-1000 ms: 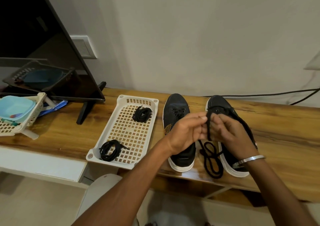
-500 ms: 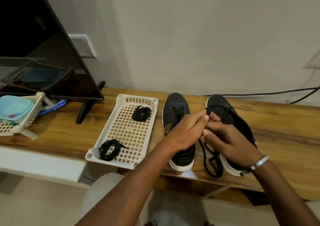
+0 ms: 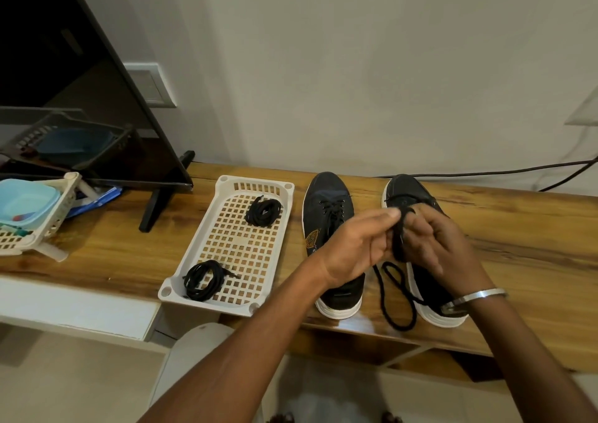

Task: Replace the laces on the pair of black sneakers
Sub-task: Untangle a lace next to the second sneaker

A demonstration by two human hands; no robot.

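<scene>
right black canvas sneaker [image 3: 424, 280] unlaced; both hands, left hand [image 3: 351, 251] and right hand [image 3: 433, 244], pinch its removed black cord lace [image 3: 398, 241]; left black canvas sneaker [image 3: 330, 228] remains laced.

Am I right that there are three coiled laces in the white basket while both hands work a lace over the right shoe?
Not quite. The head view shows two coiled laces in the white basket, one at the far end and one at the near end. The rest holds: the left hand and right hand both pinch a black lace above the right shoe.
</scene>
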